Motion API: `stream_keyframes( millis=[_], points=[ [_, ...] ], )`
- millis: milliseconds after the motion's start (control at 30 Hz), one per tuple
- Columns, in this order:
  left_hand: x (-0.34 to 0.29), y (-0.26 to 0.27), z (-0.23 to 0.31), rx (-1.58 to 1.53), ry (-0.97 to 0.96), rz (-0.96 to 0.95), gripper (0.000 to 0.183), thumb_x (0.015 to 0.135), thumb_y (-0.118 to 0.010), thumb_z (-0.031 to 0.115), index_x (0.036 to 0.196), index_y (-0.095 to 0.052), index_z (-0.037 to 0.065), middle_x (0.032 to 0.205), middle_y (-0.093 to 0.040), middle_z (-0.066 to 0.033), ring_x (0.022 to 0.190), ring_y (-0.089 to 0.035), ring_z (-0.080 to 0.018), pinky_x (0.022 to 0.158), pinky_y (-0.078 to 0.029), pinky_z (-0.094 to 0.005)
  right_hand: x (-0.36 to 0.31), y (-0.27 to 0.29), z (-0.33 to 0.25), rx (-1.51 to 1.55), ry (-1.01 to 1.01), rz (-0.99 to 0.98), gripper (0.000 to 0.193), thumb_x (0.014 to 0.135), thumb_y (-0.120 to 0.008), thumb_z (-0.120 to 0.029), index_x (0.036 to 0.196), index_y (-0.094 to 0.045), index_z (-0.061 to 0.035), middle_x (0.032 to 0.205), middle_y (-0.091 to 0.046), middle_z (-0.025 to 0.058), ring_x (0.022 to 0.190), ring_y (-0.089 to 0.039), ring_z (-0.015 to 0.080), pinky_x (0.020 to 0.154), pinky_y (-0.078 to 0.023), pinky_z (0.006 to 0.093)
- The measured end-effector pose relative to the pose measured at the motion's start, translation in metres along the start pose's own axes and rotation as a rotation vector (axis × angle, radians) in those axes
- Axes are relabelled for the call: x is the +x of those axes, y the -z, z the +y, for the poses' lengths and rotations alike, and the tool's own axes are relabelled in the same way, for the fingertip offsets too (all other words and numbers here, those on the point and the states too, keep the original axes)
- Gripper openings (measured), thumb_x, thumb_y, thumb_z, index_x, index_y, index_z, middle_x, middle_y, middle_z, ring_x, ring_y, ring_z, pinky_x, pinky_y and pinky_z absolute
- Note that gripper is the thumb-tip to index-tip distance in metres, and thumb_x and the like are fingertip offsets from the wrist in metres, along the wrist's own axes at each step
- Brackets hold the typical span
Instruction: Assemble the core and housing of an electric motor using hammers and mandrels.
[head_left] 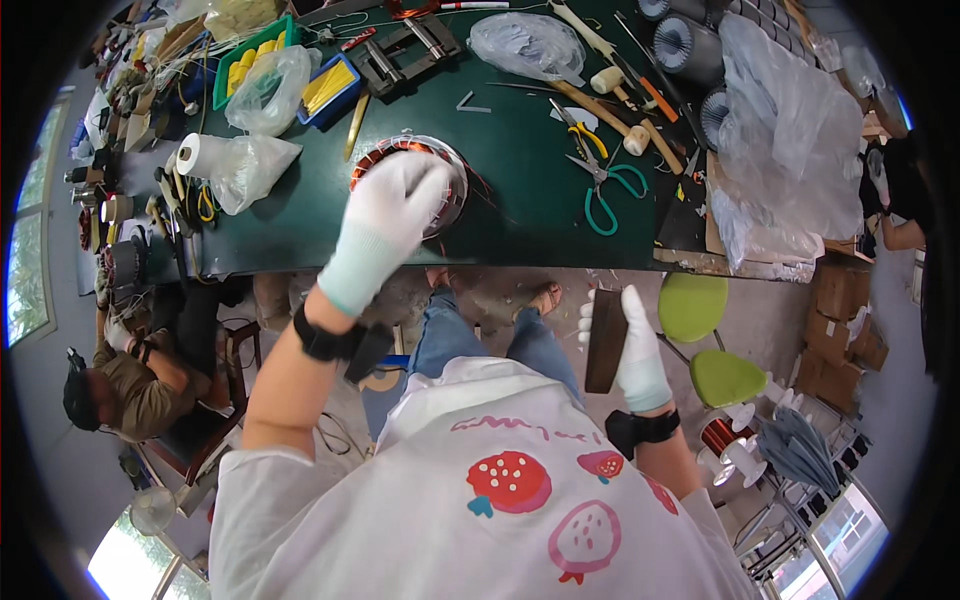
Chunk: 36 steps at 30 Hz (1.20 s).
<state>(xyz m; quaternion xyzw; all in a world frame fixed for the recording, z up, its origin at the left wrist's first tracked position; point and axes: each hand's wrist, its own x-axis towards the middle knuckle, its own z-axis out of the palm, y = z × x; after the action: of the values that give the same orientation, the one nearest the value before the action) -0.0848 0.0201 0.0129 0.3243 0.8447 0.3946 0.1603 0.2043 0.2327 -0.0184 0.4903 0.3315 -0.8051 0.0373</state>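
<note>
The gloved left hand (395, 210) lies over the copper-wound ring (460, 188) on the green table (535, 215), fingers bent above its opening, whether gripping one cannot tell, while the gloved right hand (637, 350), beyond the near edge, clasps a dark flat bar (604, 342) against its palm.

L hand (397, 205) over copper-wound ring (412, 145), R hand (638, 345) w/ dk brown bar (605, 340).

**Materials and Surface Finish**

Gloves (392, 205): knitted cloth, matt. Winding (366, 165): copper-coloured wire, glossy. Outer ring (460, 185): metal, smooth. Worktop (540, 220): smooth, low gloss. Plastic sheeting (780, 150): thin, creased, glossy. Scissors (598, 173): metal blades, smooth plastic-looking handles. Mallet handle (590, 103): wood, smooth. Dark strip (604, 345): matt face; material cannot be determined.
</note>
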Motion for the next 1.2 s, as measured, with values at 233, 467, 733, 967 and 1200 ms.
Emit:
stream_keyframes(
  millis=[233, 467, 733, 967, 1200],
  points=[
    [-0.008, -0.078, -0.061, 0.801, 0.28, -0.105, 0.04, 0.099, -0.062, 0.047, 0.096, -0.066, 0.007, 0.092, -0.073, -0.0133, 0.082, -0.073, -0.0328, 0.078, -0.056, -0.0466, 0.001, -0.001, 0.029, -0.091, -0.008, -0.051, 0.047, 0.107, -0.055, -0.046, 0.119, -0.067, -0.0021, 0.102, -0.073, 0.009, 0.085, -0.07, 0.0191, 0.077, -0.057, 0.0337],
    [-0.03, -0.036, -0.087, 0.735, -0.001, -0.311, 0.032, 0.095, -0.066, 0.037, 0.102, -0.061, 0.006, 0.091, -0.069, -0.012, 0.09, -0.068, -0.0321, 0.082, -0.052, -0.0467, 0.0, 0.001, 0.033, -0.126, -0.041, -0.034, 0.045, 0.107, -0.055, -0.046, 0.119, -0.066, -0.0039, 0.102, -0.072, 0.0086, 0.086, -0.069, 0.0181, 0.079, -0.057, 0.0326],
    [-0.017, -0.041, -0.059, 0.658, -0.291, 0.05, 0.071, 0.081, -0.078, 0.026, 0.146, -0.052, 0.017, 0.143, -0.054, -0.0096, 0.132, -0.052, -0.0305, 0.105, -0.043, -0.0487, -0.005, -0.021, 0.012, -0.138, 0.085, -0.126, 0.039, 0.108, -0.056, -0.04, 0.12, -0.065, -0.0048, 0.101, -0.071, 0.0056, 0.086, -0.067, 0.014, 0.079, -0.055, 0.0304],
    [0.027, -0.023, -0.063, 0.667, -0.634, -0.415, 0.008, 0.077, -0.069, 0.011, 0.071, -0.064, 0.008, 0.071, -0.063, -0.0067, 0.074, -0.065, -0.0259, 0.072, -0.052, -0.0369, -0.012, -0.021, 0.019, -0.01, 0.022, -0.169, 0.033, 0.107, -0.06, -0.039, 0.115, -0.065, -0.0078, 0.1, -0.068, 0.002, 0.087, -0.066, 0.0129, 0.079, -0.053, 0.0293],
    [0.081, 0.012, -0.085, -0.474, 0.211, -0.344, 0.027, 0.109, -0.054, 0.026, 0.099, -0.066, 0.004, 0.078, -0.067, -0.0012, 0.068, -0.059, -0.0093, 0.064, -0.046, -0.0241, -0.018, -0.021, 0.032, -0.059, 0.112, -0.21, 0.039, 0.107, -0.057, -0.043, 0.119, -0.063, -0.006, 0.1, -0.067, 0.0036, 0.088, -0.065, 0.0136, 0.082, -0.053, 0.0294]
  ],
)
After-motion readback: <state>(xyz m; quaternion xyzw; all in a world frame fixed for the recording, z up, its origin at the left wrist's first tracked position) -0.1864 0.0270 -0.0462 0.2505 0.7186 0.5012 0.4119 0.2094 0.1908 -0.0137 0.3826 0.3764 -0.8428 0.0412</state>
